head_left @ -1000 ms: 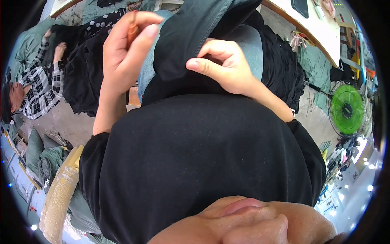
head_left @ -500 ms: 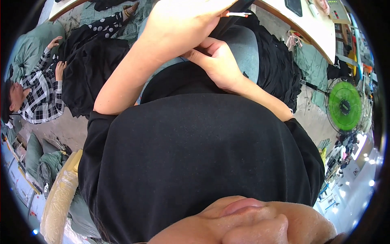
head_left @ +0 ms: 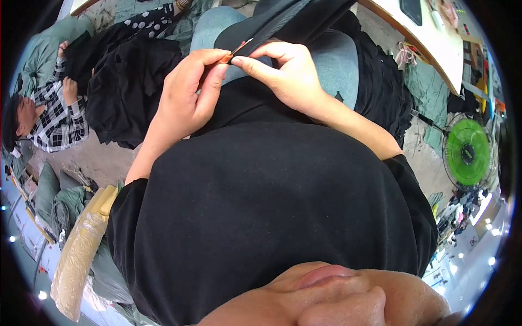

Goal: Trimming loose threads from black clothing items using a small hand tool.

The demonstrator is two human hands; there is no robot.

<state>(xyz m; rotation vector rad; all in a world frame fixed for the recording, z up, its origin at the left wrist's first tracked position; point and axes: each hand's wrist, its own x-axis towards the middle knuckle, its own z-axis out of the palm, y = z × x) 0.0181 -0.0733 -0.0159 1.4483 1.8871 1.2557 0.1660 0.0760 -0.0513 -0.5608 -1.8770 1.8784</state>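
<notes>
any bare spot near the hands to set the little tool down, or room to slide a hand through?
Little room. The left hand with the small orange-handled tool and the right hand meet on the dark garment, which covers the lap. Bare patches: the denim knee left of the garment, and floor between the black clothes pile and the forearm.

Matt black cloth garment (head_left: 283, 22); small tool (head_left: 235, 51), orange plastic handle, metal tip
</notes>
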